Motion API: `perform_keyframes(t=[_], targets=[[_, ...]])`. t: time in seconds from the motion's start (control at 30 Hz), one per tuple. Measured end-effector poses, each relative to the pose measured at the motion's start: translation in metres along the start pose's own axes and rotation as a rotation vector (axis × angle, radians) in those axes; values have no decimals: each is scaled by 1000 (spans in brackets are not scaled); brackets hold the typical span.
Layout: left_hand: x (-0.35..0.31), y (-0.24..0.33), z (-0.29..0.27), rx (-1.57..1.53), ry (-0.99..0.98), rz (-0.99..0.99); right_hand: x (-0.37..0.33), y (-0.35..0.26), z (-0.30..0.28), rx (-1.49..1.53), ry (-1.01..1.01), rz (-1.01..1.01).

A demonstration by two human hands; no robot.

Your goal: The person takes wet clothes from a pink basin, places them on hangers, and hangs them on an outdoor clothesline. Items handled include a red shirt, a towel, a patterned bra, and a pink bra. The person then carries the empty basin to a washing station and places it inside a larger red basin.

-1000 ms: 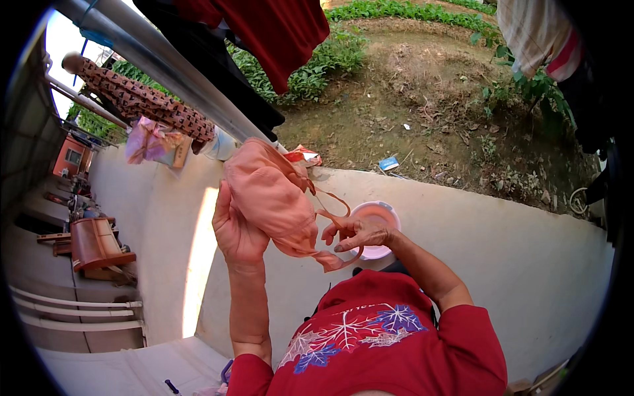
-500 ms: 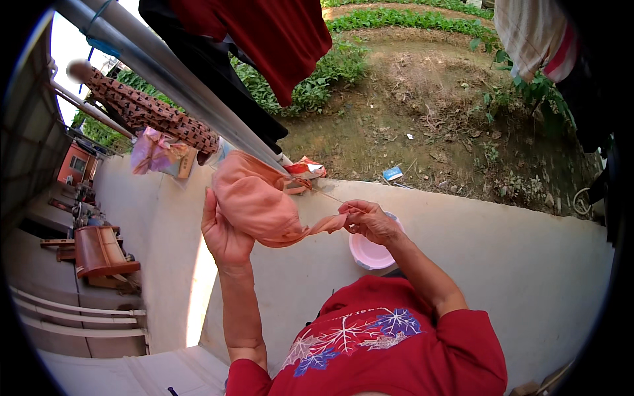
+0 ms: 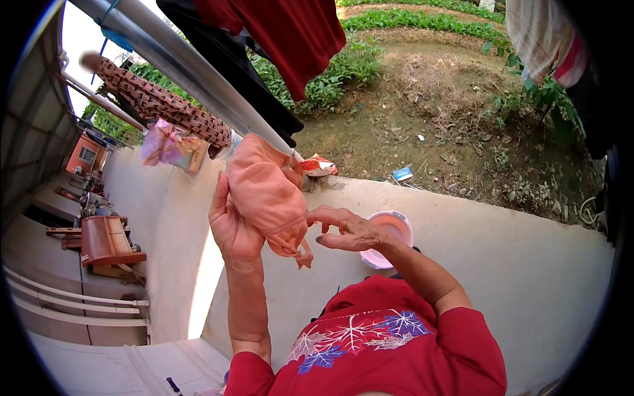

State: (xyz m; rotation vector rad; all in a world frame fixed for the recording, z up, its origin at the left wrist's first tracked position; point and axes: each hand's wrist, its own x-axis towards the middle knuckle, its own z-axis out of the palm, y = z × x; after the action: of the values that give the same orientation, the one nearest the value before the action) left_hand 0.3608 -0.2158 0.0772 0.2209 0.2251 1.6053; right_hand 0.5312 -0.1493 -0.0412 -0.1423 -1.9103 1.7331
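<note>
A peach-coloured, cup-shaped garment that looks like a bra is held up in front of me. My left hand supports it from the left, palm up, with the thumb along its side and the other fingers hidden behind the cloth. Close to its right edge is my right hand, fingers apart, the index fingertip at or just touching the fabric. A short strap end dangles below the cup.
A pink basin stands on the pale concrete ground beyond my right wrist. Past the bra runs a slanting metal pole. Dark red clothing hangs overhead, and a striped cloth hangs at the upper right. Garden soil lies beyond the concrete edge.
My right hand has let go of the strap it was pulling to the right and moved left, its fingers spreading. The bra has tilted and the strap end now hangs down.
</note>
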Motion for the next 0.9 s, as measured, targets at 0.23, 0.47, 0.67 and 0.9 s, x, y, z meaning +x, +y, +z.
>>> perform_keyframes(t=[0.23,0.47,0.67,0.9], targets=[[-19,17,21,111,50,85,17,72,24,25,-479,110],[-37,55,-3,154,50,194,-2,13,8,-17,-71,160],[-36,68,-22,296,164,333,-14,-32,-4,76,-63,66],[-39,82,-40,278,166,475,-38,-53,-12,-1356,512,-500]])
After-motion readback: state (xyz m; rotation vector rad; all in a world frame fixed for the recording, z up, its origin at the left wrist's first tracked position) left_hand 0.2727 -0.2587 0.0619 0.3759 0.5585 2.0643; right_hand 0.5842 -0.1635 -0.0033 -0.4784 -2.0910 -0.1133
